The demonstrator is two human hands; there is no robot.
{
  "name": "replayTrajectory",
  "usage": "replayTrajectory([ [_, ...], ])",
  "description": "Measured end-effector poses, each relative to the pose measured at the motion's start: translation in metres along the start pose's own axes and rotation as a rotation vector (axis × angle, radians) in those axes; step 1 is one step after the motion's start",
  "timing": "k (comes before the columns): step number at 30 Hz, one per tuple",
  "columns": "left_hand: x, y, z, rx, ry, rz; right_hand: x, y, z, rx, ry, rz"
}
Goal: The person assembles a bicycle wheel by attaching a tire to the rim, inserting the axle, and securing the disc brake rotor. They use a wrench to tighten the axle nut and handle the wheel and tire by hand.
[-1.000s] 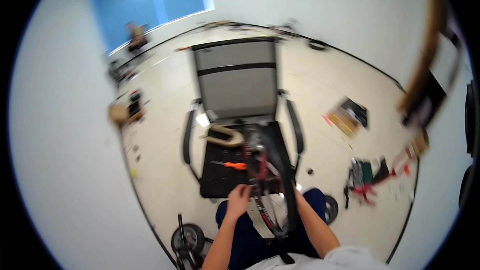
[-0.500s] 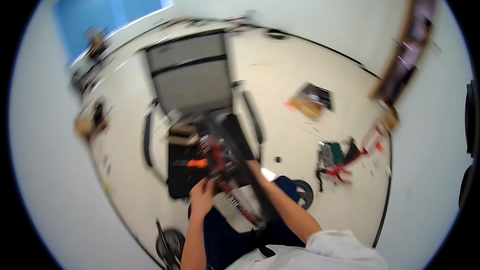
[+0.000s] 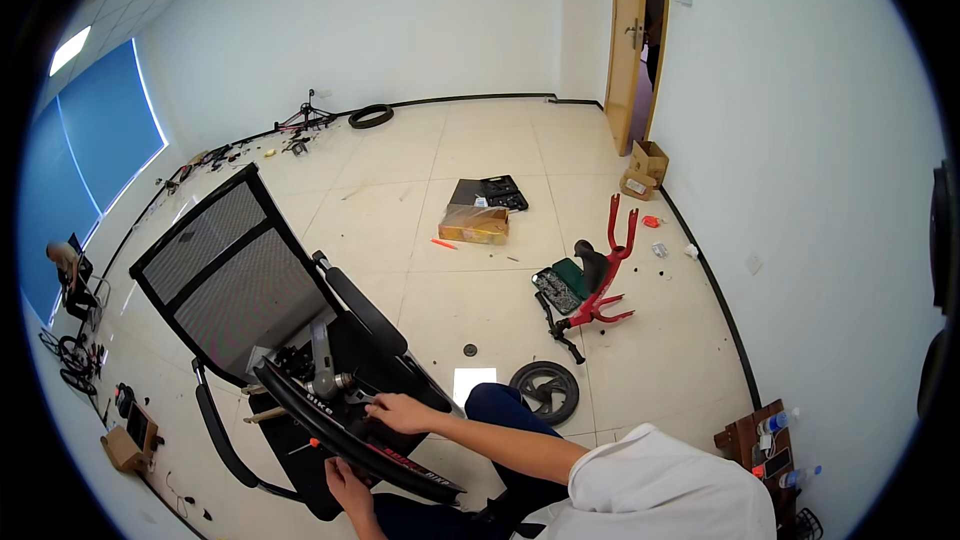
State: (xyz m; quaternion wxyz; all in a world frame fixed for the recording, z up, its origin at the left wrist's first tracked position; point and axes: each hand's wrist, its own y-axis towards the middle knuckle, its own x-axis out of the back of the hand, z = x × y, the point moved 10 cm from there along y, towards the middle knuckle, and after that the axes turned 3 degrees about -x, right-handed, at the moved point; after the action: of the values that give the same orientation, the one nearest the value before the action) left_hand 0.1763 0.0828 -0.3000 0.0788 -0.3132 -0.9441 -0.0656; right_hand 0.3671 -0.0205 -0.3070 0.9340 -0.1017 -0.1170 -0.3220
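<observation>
Low in the frame, the left hand holds a wheel, the right hand pinches a silver tool, probably fixing it; next needs a slow turn

Office-like workshop, mesh chair, bike wheel, red frame

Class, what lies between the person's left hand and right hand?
In the head view, part of the black wheel lies between left hand and right hand.
</observation>
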Motion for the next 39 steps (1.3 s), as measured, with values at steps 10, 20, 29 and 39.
replayTrajectory([
  [10, -0.006, -0.011, -0.033, -0.092, 0.354, -0.107, 0.042, -0.163, 0.107, 0.132, 0.684, 0.225],
  [20, -0.009, -0.022, -0.069, -0.161, 0.579, 0.026, 0.037, -0.167, 0.126, 0.163, 0.255, -0.089],
  [29, 0.0, -0.038, -0.125, -0.211, 0.427, -0.044, 0.035, -0.162, 0.123, 0.119, 0.516, 0.002],
  [39, -0.049, -0.002, -0.143, -0.552, 0.629, -0.2, 0.03, -0.151, 0.135, 0.146, 0.407, 0.062],
])
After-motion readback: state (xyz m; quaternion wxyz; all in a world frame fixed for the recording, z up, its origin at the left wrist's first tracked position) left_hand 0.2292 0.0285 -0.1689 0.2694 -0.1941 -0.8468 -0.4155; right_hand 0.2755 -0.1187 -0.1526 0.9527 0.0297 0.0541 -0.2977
